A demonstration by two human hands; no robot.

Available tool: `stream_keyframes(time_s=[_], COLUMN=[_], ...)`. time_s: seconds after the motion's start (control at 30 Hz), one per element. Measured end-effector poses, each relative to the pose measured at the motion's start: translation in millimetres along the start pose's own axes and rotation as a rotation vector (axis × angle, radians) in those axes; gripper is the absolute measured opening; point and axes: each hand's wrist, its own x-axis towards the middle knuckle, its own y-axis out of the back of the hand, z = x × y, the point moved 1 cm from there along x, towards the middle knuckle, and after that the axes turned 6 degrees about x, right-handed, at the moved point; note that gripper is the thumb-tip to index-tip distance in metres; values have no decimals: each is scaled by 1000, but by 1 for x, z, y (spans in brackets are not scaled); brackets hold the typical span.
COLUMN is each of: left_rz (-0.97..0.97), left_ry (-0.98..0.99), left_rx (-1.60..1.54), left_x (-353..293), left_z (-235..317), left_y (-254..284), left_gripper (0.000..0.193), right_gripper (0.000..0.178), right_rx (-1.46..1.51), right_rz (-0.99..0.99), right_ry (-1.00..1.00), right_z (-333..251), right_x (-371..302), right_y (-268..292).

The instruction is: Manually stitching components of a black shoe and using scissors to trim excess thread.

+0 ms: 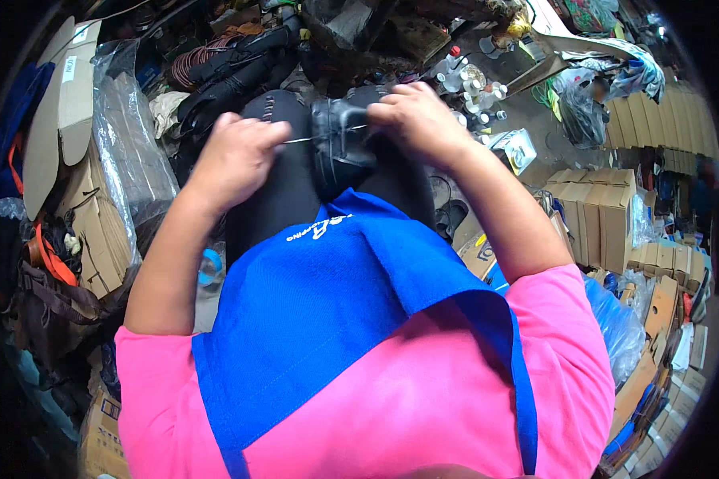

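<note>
A black leather item (339,152), which looks like a shoe, is gripped between my black-trousered knees, its shape smeared by motion. From its left side a thin pale thread (299,140) runs taut to my left hand (244,156), closed in a fist around it. My right hand (419,120) is also closed, on the far right side of the item, and a short bit of thread (359,127) shows at its fingers. Both arms are spread apart, elbows out. A blue apron (311,295) covers my lap over a pink shirt.
Folded cardboard (72,104) and clear plastic wrap (132,136) stand at the left. Several small bottles (475,92) sit on the floor at the far right. Cardboard boxes (591,215) are stacked on the right. A blue tape roll (210,267) lies beside my left thigh.
</note>
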Motion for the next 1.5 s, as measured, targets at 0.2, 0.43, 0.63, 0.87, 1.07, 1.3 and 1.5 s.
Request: stream_keyframes(time_s=[0.2,0.43,0.63,0.87,1.07,1.3,1.5], left_rz=[267,318,246,-69,-474,-451,-436], left_ry=[485,161,484,138,108,88,84], left_rx=[-946,-1894,-1564,-454,-341,-345,-409], left_x=[-40,16,8,63,90,88,89], left_z=[-49,-21,-35,-18,-16,-16,-18], left_y=[10,0,-16,-10,-7,-5,-10], left_gripper=[9,18,17,43,50,49,51], right_gripper=[21,27,15,18,13,12,10], right_rx=[1188,2034,1773,538,121,19,113], right_rz=[248,509,393,245,222,311,277], right_ry=[-598,-367,-473,-319,-254,-241,-233], right_z=[39,9,22,-12,-21,-23,-20], right_x=[-35,7,-17,-15,-19,-9,-7], right_y=[6,-14,-14,7,-7,3,4])
